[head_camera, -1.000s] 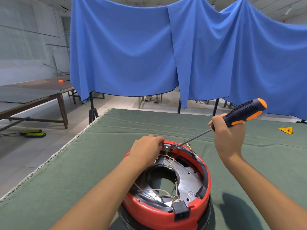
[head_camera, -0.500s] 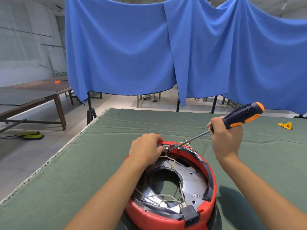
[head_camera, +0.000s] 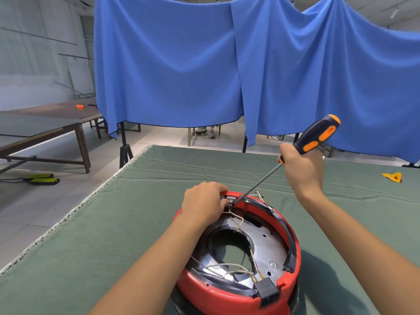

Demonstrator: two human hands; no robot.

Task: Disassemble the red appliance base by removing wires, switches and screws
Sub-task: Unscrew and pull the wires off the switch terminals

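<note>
The red base point(head_camera: 238, 289) sits upturned on the green surface point(head_camera: 113, 223). The left hand point(head_camera: 203, 204) curls over its far rim, fingers pinching at a small switch point(head_camera: 231, 199). The right hand point(head_camera: 303, 165) grips a screwdriver point(head_camera: 317, 135), its tip slanting down to that switch. Loose wires point(head_camera: 229, 268) lie inside.

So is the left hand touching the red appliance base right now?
Touching. The head view shows the left hand resting on the far rim of the red appliance base, fingers curled over its edge beside the small switch block.
</note>
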